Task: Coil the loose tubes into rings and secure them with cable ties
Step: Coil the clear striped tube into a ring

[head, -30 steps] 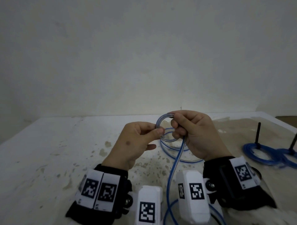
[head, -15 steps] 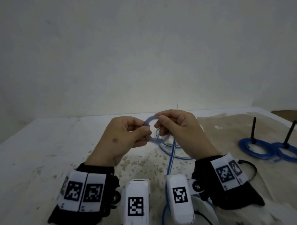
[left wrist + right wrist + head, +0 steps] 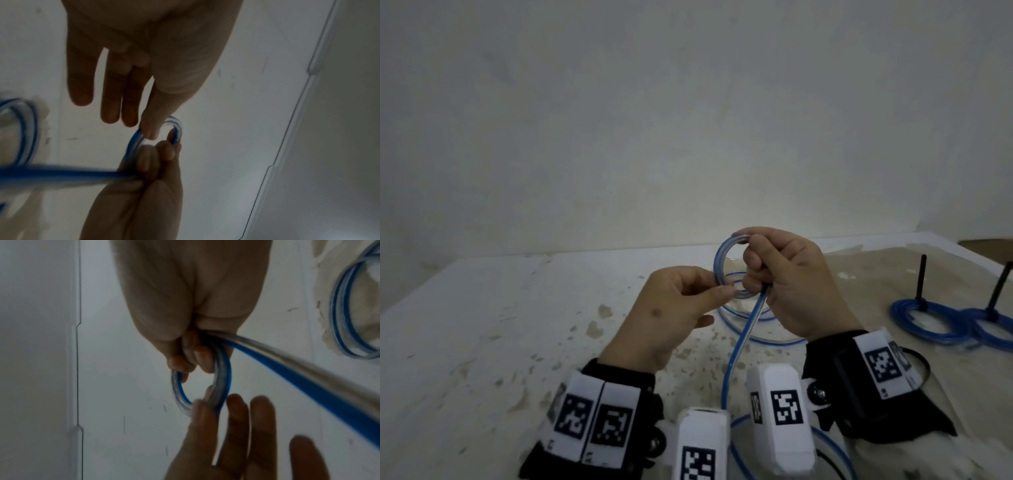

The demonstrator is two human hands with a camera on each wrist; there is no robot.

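- Our right hand [image 3: 787, 274] clamps the small tube [image 3: 722, 260] coil; our left hand [image 3: 674, 308] pinches its opposite side.
- It looks springy (light, slippery), so we'd pinch where the turns cross.

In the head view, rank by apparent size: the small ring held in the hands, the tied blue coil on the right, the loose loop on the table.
1. Loose loop, partly hidden by the right hand.
2. Tied blue coil.
3. Small ring, smallest though nearest the camera.
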